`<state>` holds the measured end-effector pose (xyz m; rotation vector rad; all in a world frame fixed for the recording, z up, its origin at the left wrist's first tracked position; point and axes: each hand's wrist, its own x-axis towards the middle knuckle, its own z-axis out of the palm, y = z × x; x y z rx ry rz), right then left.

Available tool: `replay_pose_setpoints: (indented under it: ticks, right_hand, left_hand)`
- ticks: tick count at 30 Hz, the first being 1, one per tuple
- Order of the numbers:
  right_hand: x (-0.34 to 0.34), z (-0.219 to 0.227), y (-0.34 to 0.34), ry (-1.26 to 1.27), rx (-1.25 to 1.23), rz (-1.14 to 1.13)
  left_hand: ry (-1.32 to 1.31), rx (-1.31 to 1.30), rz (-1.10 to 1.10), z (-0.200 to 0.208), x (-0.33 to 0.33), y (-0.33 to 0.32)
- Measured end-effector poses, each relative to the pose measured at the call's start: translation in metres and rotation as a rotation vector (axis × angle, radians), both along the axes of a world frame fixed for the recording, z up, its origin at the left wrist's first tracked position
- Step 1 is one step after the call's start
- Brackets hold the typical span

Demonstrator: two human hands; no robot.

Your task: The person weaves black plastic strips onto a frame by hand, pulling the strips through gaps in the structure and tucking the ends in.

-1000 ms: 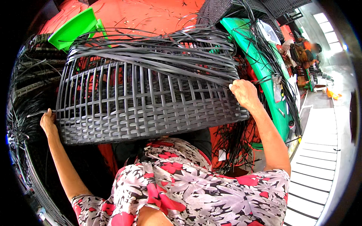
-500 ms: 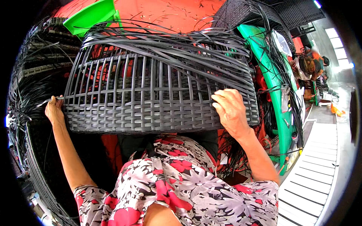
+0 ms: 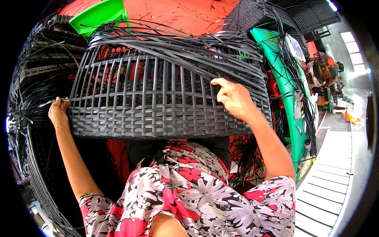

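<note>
- Spanning the space before the torso: one black synthetic-rattan frame (image 3: 158,118), its close-woven edge turned toward the wearer; the floral-print blouse (image 3: 189,173) shows below it in view.
- Left hand (image 3: 58,114): at the frame's left end; thumb and fingers pinched together on a flat grey-black strip (image 3: 47,103); the strip's tail projects outward to the left.
- Right hand (image 3: 233,99): over the right part of the frame; index finger bent toward the loose strands (image 3: 179,65), remaining fingers curled inward; cannot tell whether a strand is gripped.
- Strand position: bundle draped across the upper frame, sloping down to the right; ends not all traceable.
- Completed portion, by judgement: lower band densely interlaced over most of its visible width; a single crossing strand runs above the band, set apart from it by a gap.
- Outstanding portion, by judgement: upper uprights largely open, with gaps between them; draped strands not yet woven in; far side mostly hidden, state not determinable.
- Surroundings: dark woven pieces (image 3: 39,71) stacked at left; lime-green plastic chair (image 3: 98,17) beyond the frame; green panel (image 3: 282,79) at right; red floor covering (image 3: 166,15) behind.
</note>
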<state>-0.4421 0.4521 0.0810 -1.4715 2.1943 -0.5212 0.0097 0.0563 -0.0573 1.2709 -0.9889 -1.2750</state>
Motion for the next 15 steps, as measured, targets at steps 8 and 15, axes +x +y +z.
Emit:
replay_pose_setpoints:
  ticks: [8, 15]
  right_hand:
    - [-0.03, 0.041, 0.021, -0.199, -0.293, -0.343]
    - [-0.016, 0.012, 0.066, 0.257, -0.3, -0.024]
  left_hand:
    - [0.045, -0.029, 0.118, -0.009, 0.009, -0.001]
    - [0.012, 0.007, 0.11, -0.011, 0.011, -0.008]
